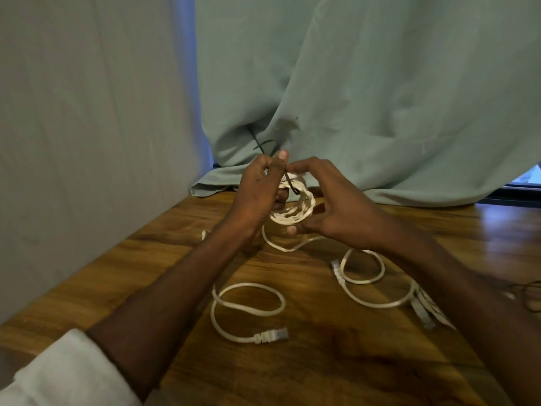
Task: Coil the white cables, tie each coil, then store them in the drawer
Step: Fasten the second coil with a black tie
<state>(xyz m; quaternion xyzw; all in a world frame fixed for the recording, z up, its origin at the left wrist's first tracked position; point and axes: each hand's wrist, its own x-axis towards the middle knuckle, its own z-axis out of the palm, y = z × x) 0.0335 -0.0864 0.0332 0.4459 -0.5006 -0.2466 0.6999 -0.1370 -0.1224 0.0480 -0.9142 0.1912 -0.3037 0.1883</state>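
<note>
Both my hands hold a small coil of white cable (295,210) above the wooden table (322,356). My left hand (257,194) grips the coil's left side and pinches a thin black tie (289,183) that crosses the coil. My right hand (330,206) holds the coil's right and lower side with curled fingers. A loose white cable (248,306) with a plug at its end lies looped on the table in front of me. Another loose white cable (369,276) lies looped to the right, partly under my right forearm.
A pale green cloth (366,98) hangs down behind the table and bunches on its far edge. More black ties (260,143) lie against the cloth behind my hands. A grey wall (87,127) borders the table on the left. A dark thin cord (530,294) lies at the right edge.
</note>
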